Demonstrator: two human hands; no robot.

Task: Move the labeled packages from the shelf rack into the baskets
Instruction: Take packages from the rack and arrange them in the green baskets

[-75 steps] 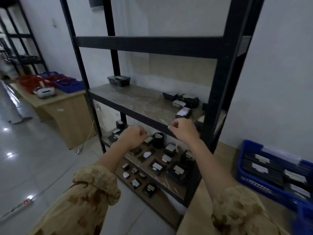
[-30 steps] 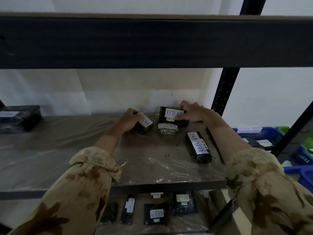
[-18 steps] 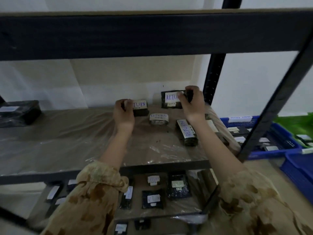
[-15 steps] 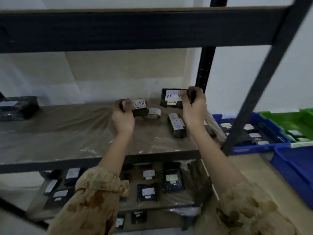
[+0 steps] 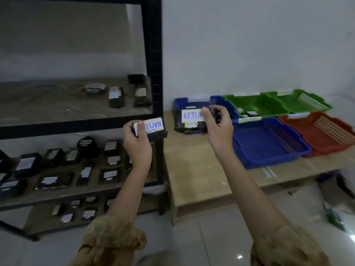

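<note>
1. Tan, blotched sleeves (image 5: 115, 242) sit at the bottom of the view, and two bare forearms reach forward from them above a pale tiled floor (image 5: 211, 237).
2. The left hand (image 5: 137, 144) has its grip clamped on a small black package (image 5: 153, 129), with the thumb across a white label reading RETURN. It is held in the air in front of the right post of the shelf rack (image 5: 153, 54), off every shelf.
3. The right hand (image 5: 217, 129) has its grip clamped on a second black package (image 5: 190, 121), also labelled RETURN. It is held above the wooden worktop (image 5: 192, 169).
4. I judge this to be the carry: both packages are off the rack and neither has been set down.
5. Just beyond the right hand stands the far blue basket (image 5: 180, 101), which already holds dark packages. To its right are the near blue basket (image 5: 272, 139), the red basket (image 5: 322, 131) and two green baskets (image 5: 255, 104), all side by side on the worktop.
6. The next move calls for matching RETURN to a basket's tag. The tags are too small to read, so I cannot tell which basket is right, though the far blue one looks likely. Then each package is lowered in and the grip is let go.
7. Farthest left, more labelled packages (image 5: 115, 96) lie on the rack's middle shelf and on the shelves below, so much of the task is left.
</note>
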